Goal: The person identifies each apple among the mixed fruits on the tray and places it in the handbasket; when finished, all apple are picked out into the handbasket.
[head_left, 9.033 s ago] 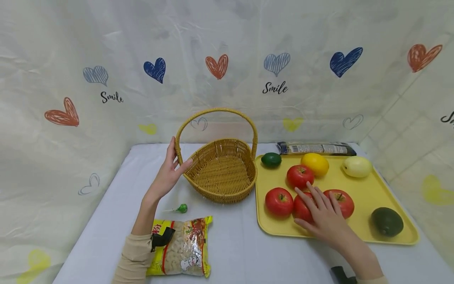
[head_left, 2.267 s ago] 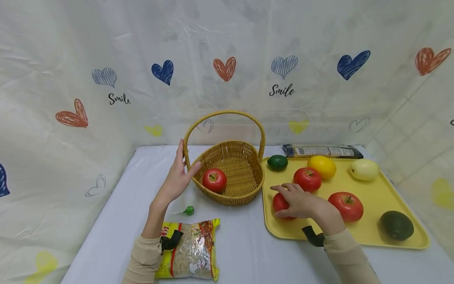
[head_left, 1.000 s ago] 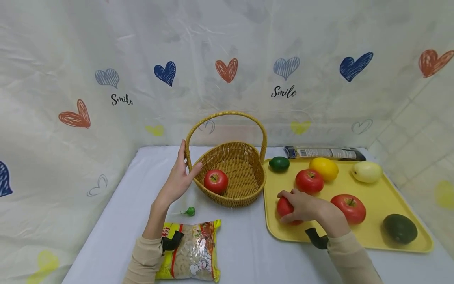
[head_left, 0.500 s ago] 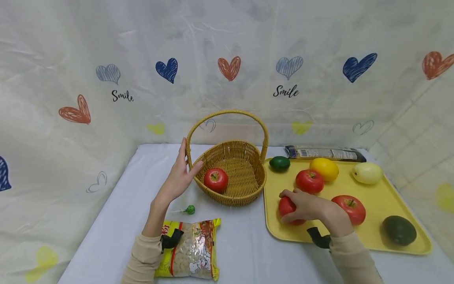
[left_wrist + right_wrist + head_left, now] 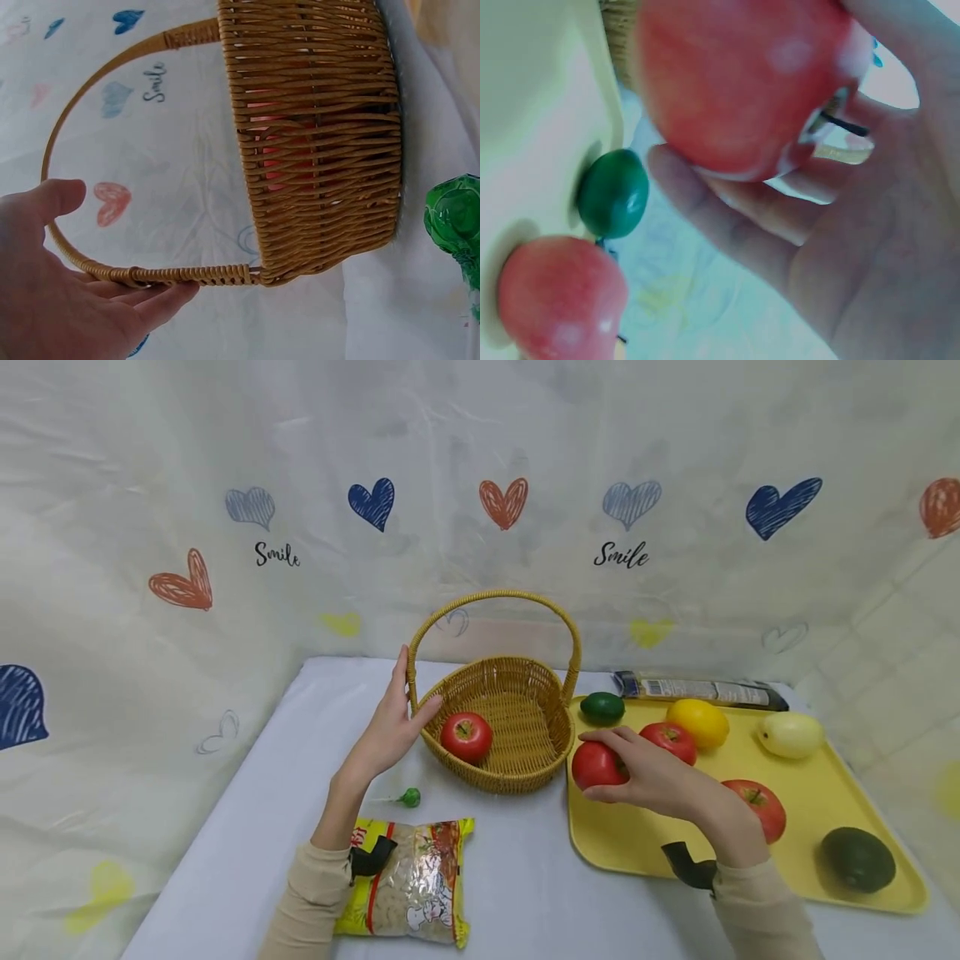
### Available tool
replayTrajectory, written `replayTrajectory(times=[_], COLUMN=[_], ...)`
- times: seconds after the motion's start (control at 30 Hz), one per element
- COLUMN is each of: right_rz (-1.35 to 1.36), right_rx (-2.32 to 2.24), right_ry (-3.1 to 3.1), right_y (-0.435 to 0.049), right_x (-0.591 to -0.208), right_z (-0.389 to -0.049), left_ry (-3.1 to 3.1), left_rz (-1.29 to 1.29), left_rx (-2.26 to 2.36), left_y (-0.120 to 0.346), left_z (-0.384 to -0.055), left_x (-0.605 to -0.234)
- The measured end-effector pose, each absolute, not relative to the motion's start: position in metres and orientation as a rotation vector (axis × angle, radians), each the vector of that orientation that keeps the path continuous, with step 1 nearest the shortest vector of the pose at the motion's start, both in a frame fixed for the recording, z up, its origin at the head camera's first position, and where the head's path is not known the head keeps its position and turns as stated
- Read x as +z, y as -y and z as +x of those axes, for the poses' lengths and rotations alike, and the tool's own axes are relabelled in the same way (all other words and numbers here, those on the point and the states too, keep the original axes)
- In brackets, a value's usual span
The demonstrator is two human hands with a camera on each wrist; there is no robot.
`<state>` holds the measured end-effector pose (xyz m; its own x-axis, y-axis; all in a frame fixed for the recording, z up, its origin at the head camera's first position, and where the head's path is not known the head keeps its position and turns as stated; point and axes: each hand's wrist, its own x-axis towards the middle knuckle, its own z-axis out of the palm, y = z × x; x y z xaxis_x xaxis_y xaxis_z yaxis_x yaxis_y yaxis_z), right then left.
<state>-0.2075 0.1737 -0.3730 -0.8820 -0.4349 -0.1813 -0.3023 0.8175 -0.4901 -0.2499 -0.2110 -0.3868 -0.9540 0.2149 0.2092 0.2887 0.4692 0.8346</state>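
Note:
My left hand [image 5: 390, 727] rests against the left side of a wicker basket's arched handle [image 5: 495, 595], its fingers fairly straight and thumb spread apart. In the left wrist view the fingers lie along the handle's lower part. Inside the basket [image 5: 517, 781] sits one red apple [image 5: 467, 737]. With thumb and fingers, my right hand [image 5: 660, 772] grips another red apple [image 5: 597, 766], held above the left part of a yellow tray [image 5: 615, 847]. The right wrist view has this apple [image 5: 742, 82] close up, stem toward the palm.
On the tray are two more apples [image 5: 759, 806], a lemon [image 5: 697, 724], a small green fruit [image 5: 602, 707], a pale yellow fruit [image 5: 791, 734] and a dark green avocado [image 5: 857, 858]. A long packet [image 5: 705, 690] lies behind. A lollipop [image 5: 409, 797] and snack bag [image 5: 412, 885] lie front left.
One apple has gone from the tray into the basket since the earliest frame. Just now my right hand has raised a second apple off the tray. My left hand stays at the handle.

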Motion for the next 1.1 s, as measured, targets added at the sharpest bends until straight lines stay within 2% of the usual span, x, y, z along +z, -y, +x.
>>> replayTrajectory(times=[0.2, 0.57, 1.1], right_rz=[-0.698, -0.892, -0.810], right_rx=[-0.713, -0.437, -0.094], right_ry=[-2.755, -2.649, -2.428], right_y=[-0.158, -0.105, -0.064], right_x=[-0.362, -0.334, -0.335], right_z=[-0.215, -0.259, -0.296], left_ry=[2.616, 2.611, 2.611], left_rz=[-0.460, -0.458, -0.463], left_rx=[-1.501, -1.530, -1.526], left_y=[0.211, 0.212, 0.211], left_z=[-0.251, -0.249, -0.249], left_x=[-0.386, -0.387, -0.387])
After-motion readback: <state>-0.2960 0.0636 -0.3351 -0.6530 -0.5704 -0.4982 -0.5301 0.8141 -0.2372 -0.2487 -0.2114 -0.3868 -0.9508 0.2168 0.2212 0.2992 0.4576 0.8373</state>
